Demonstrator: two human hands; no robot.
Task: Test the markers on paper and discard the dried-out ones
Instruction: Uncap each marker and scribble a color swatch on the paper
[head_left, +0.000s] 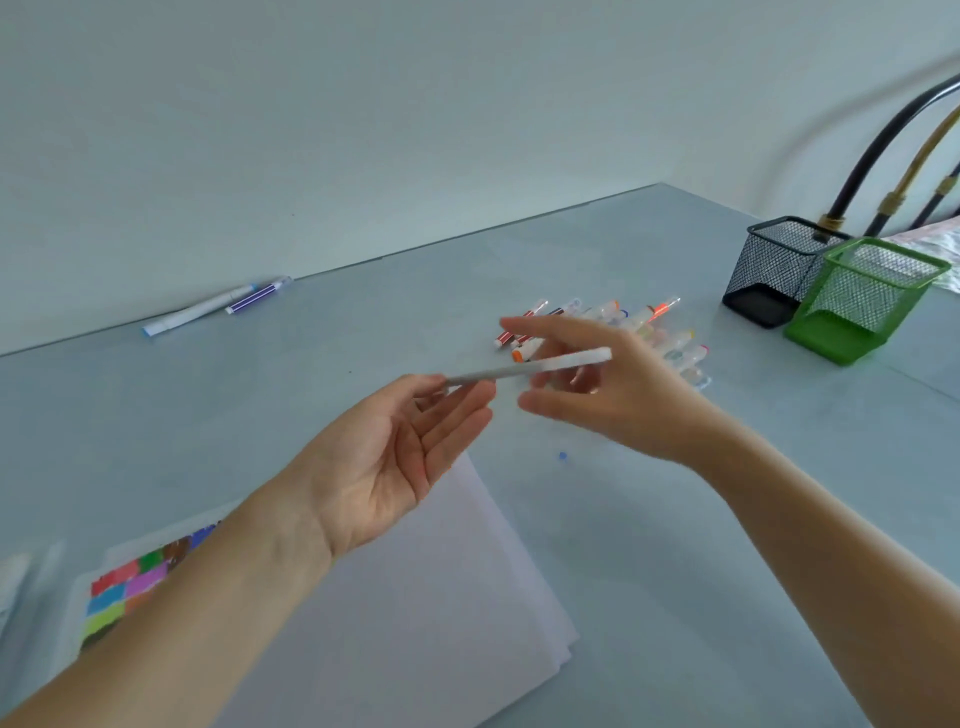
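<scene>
A white-grey marker is held level above the table between my two hands. My left hand lies palm up, and its thumb and fingertips pinch the marker's left end. My right hand is spread around the marker's right half, with the forefinger above and the thumb below, neither touching it; motion blur hides any finer contact. Behind my right hand a pile of several capped markers lies on the table. White paper lies below my left hand.
A black mesh cup and a green mesh cup stand at the right. A white marker and a purple one lie by the wall. A sheet with colour swatches is bottom left. Hoses run behind.
</scene>
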